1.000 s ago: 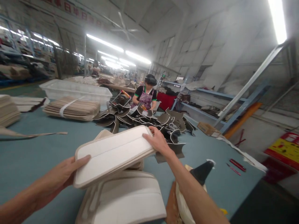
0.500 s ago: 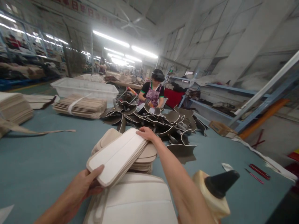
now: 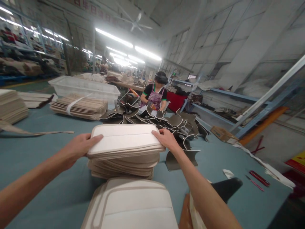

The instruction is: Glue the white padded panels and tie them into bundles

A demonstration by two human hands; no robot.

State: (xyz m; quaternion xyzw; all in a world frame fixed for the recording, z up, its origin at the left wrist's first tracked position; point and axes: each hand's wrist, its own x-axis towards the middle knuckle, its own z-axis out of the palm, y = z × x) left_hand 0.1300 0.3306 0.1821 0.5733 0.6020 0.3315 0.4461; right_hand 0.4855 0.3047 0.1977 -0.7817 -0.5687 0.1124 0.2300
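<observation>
Between my hands is a bundle of white panels with beige edges (image 3: pixel 124 140), lying level across a beige stack (image 3: pixel 124 167). My left hand (image 3: pixel 87 144) grips its left end, thumb on top. My right hand (image 3: pixel 164 138) grips the right end, thumb on the upper face. The fingers beneath the bundle are hidden. Closer to me lies another pile of white and beige panels (image 3: pixel 138 200). Beyond the bundle, dark curved pieces with pale edges (image 3: pixel 176 121) are heaped. A bottle with a black nozzle (image 3: pixel 226 187) is partly hidden behind my right forearm.
A strapped beige bundle (image 3: pixel 91 106), a clear plastic bin (image 3: pixel 83 87) and another stack (image 3: pixel 11 106) are at the left. Across the table a person (image 3: pixel 154 95) handles something. A cardboard box (image 3: pixel 222 134) and a red tool (image 3: pixel 259 178) are on the right.
The bundle in my hands has turned from slanted to level across the stack. My left hand has moved up and away from me; my right hand has shifted right.
</observation>
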